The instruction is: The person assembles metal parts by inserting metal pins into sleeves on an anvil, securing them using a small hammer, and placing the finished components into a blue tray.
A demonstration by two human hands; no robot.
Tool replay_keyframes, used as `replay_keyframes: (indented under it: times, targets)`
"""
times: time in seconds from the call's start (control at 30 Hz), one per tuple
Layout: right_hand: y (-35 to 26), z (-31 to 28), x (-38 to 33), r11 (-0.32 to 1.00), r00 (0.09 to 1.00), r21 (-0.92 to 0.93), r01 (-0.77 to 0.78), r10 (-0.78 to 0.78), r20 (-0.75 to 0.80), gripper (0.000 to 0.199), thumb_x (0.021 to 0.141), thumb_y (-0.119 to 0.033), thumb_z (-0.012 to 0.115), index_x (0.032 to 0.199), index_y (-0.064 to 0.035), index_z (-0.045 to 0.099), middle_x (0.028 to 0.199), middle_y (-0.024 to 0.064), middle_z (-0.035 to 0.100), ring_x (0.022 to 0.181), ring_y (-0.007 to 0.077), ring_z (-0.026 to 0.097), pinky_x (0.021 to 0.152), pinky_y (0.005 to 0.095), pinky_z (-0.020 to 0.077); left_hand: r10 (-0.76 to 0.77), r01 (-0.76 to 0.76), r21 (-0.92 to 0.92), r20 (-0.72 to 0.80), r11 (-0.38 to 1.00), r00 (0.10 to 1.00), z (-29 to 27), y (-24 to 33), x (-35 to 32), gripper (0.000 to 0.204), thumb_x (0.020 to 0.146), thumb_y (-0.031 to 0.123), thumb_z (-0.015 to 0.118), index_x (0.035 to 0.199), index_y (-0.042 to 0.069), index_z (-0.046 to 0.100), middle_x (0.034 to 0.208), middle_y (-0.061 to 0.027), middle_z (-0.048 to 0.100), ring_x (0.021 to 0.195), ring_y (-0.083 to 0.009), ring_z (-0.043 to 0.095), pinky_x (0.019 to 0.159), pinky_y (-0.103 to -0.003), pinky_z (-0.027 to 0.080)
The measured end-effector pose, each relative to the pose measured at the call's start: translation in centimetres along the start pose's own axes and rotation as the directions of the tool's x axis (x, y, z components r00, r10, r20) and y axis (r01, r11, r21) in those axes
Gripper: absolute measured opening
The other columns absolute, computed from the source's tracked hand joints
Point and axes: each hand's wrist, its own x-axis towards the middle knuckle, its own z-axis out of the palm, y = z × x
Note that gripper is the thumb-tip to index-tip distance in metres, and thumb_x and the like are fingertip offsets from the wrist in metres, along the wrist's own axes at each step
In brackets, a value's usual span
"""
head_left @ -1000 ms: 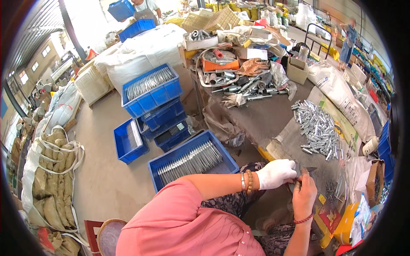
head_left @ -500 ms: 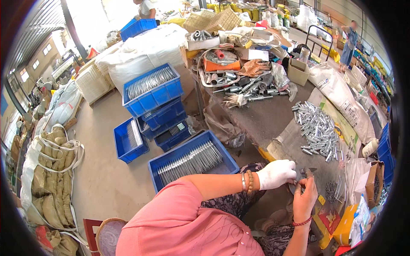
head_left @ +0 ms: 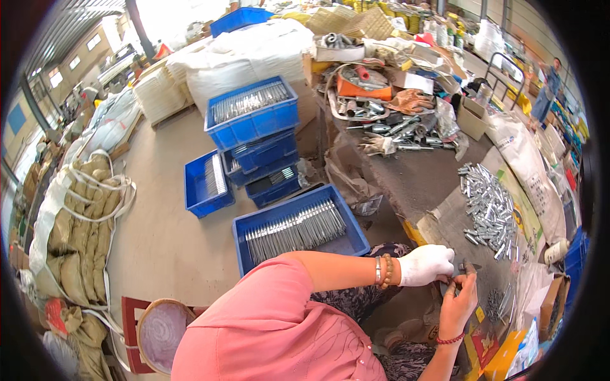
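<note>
Two foreground hands (head_left: 460,301) and one red bracelet (head_left: 450,340) show.

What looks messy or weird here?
The far heap of metal parts looks jumbled, with an orange glove on it, unlike the tidy rods in the nearest blue bin. Also odd: the left hand is gloved, the right hand bare.

Pink top (head_left: 254,324): short-sleeved, creased along its front
Left hand (head_left: 432,261): close-fitting white glove (head_left: 413,271)
Silver-coloured band (head_left: 378,271): narrow, on the left forearm
Beaded bracelet (head_left: 388,272): round brown beads
Red bracelet (head_left: 451,340): slim, around the right wrist
Trousers (head_left: 352,302): dark, pale-patterned
</note>
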Motion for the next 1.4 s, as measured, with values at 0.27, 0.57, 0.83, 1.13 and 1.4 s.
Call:
replay_keyframes:
  times: [0.27,0.57,0.83,1.13,1.4]
  targets:
    - [-0.9,-0.2,0.2,0.995,0.999,-0.099,-0.034,0.035,0.009,0.016,0.092,0.004,0.064,0.102,0.0012,0.052,0.093,0.0175,0.061,0.091,0.0419,0.062,0.079,0.0512,0.0470,-0.014,0.014,-0.010,-0.011,1.000,1.000,0.3,-0.1,-0.2,0.018,0.083,0.024,0.078,0.088,0.010,0.070,0.096,-0.0117,0.059,0.093,-0.0354,0.061,0.077,-0.046,0.052]
    - [-0.8,0.0,0.2,0.997,1.000,-0.072,-0.002,0.001,-0.013,0.019,0.089,0.006,0.065,0.100,0.0001,0.050,0.092,0.0180,0.060,0.090,0.0415,0.062,0.078,0.0510,0.0473,0.006,-0.007,-0.030,-0.034,1.000,0.999,0.6,-0.7,-0.3,0.017,0.082,0.021,0.080,0.089,0.011,0.070,0.096,-0.0109,0.058,0.092,-0.0353,0.060,0.078,-0.046,0.052]
    - [-1.2,0.5,0.7,0.975,0.995,-0.200,0.096,-0.092,0.026,0.033,0.089,0.006,0.065,0.121,0.0009,0.058,0.093,0.0173,0.061,0.091,0.0397,0.063,0.079,0.0506,0.0488,-0.029,0.028,-0.030,-0.011,0.999,1.000,0.0,-0.5,-0.3,0.016,0.083,0.022,0.079,0.090,0.010,0.070,0.097,-0.0112,0.059,0.093,-0.0354,0.061,0.078,-0.045,0.052]
    - [0.4,0.0,-2.5,0.987,0.988,-0.067,-0.146,0.142,-0.058,0.031,0.093,0.005,0.064,0.124,0.0018,0.062,0.114,0.0203,0.070,0.106,0.0384,0.068,0.091,0.0461,0.0534,0.094,-0.105,-0.106,-0.097,0.989,0.991,1.2,0.1,0.6,0.007,0.077,0.016,0.074,0.078,0.011,0.070,0.082,-0.0118,0.062,0.082,-0.0369,0.063,0.071,-0.046,0.053]
    - [-0.8,1.5,0.6,0.998,0.980,0.016,0.055,-0.051,-0.191,0.038,0.082,0.005,0.070,0.119,-0.0059,0.065,0.095,0.0102,0.072,0.095,0.0334,0.068,0.084,0.0453,0.0524,0.021,-0.021,0.034,0.012,0.999,1.000,-2.3,-0.5,0.6,0.009,0.080,0.013,0.077,0.086,0.009,0.072,0.086,-0.0092,0.064,0.087,-0.0316,0.065,0.078,-0.042,0.054]
